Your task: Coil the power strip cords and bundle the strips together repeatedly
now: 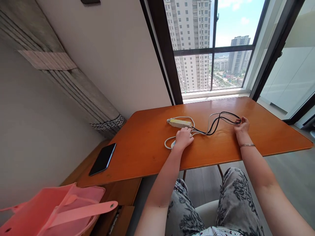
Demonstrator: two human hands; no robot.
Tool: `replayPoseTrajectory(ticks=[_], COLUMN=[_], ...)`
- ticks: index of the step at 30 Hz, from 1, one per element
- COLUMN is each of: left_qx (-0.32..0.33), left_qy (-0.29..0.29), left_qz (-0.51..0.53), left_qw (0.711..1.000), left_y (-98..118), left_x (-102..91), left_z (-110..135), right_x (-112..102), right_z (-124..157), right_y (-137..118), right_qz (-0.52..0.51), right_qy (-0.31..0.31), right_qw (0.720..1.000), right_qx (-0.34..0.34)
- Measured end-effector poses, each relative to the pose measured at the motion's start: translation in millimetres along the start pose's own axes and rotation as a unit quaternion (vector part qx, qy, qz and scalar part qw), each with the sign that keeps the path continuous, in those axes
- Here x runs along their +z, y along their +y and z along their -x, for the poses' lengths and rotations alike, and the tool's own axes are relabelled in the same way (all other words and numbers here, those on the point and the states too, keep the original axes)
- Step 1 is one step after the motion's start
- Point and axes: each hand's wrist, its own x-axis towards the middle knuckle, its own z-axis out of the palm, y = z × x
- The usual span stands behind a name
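On the orange-brown table lies a white and yellowish power strip [180, 123]. Just in front of it, my left hand [184, 137] is closed over the cables where they meet, its fingertips near the strip's right end. A rounded white piece [173, 144] shows partly beside that wrist. A black cable [215, 126] and a white cable [209, 119] run together in long loops to the right. At the far end of the loops, my right hand [242, 126] pinches the bent cables between thumb and fingers. What lies under my left palm is hidden.
A dark tablet [102, 159] lies at the table's left side. Lower left stands a pink bag [56, 209] with a strap, on a wooden surface. The table [147, 147] has its far edge by a window [213, 52]; a curtain [73, 78] hangs to the left.
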Motion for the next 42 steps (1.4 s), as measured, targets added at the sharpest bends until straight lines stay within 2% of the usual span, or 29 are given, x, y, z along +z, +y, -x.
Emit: replayPoseTrajectory(ticks=[3, 6, 11, 14, 19, 21, 25, 29, 33, 37, 40, 42], left_qx=[-0.058, -0.108, -0.162, -0.187, -0.194, -0.194, -0.194, -0.187, -0.179, -0.165, -0.149, -0.128], left_qy=[0.000, 0.010, 0.044, 0.057, 0.067, 0.071, 0.093, 0.131, 0.171, 0.208, 0.240, 0.273], left_qz=[0.001, 0.011, 0.006, 0.000, 0.001, 0.009, 0.026, 0.038, 0.051, 0.075, 0.101, 0.119], left_qw=[0.998, 0.994, 0.986, 0.981, 0.979, 0.978, 0.976, 0.973, 0.967, 0.961, 0.954, 0.946], left_y=[-16.1, -30.4, -45.5, -50.4, -55.0, -56.0, -56.0, -53.3, -50.0, -46.6, -43.4, -41.7], left_x=[-2.3, -4.9, -8.6, -9.2, -6.8, -5.7, -5.3, -6.6, -8.5, -9.8, -8.7, -6.5], left_z=[-7.3, -10.3, -8.4, -6.6, -3.4, -1.9, 0.3, 1.7, 3.4, 6.3, 7.7, 7.6], right_x=[-0.7, 3.4, 8.8, 9.7, 16.4, 19.9, 25.9, 33.3, 42.3, 49.3, 51.6, 51.9], right_z=[0.5, 3.0, 4.3, 5.7, 18.7, 27.7, 50.9, 77.0, 97.8, 109.0, 111.9, 112.3], right_y=[0.0, -0.5, -1.2, 2.1, 7.4, 6.1, -3.1, -13.4, -16.9, -12.7, -6.6, -2.8], right_qz=[-0.004, -0.007, 0.034, 0.100, 0.217, 0.259, 0.352, 0.389, 0.422, 0.465, 0.503, 0.524], right_qy=[0.060, 0.112, 0.152, 0.132, 0.041, 0.015, -0.038, -0.115, -0.271, -0.420, -0.486, -0.495], right_qw=[0.998, 0.993, 0.985, 0.977, 0.966, 0.952, 0.889, 0.835, 0.772, 0.672, 0.593, 0.560], right_qx=[0.034, 0.024, -0.074, -0.131, -0.131, -0.160, -0.290, -0.372, -0.391, -0.393, -0.398, -0.408])
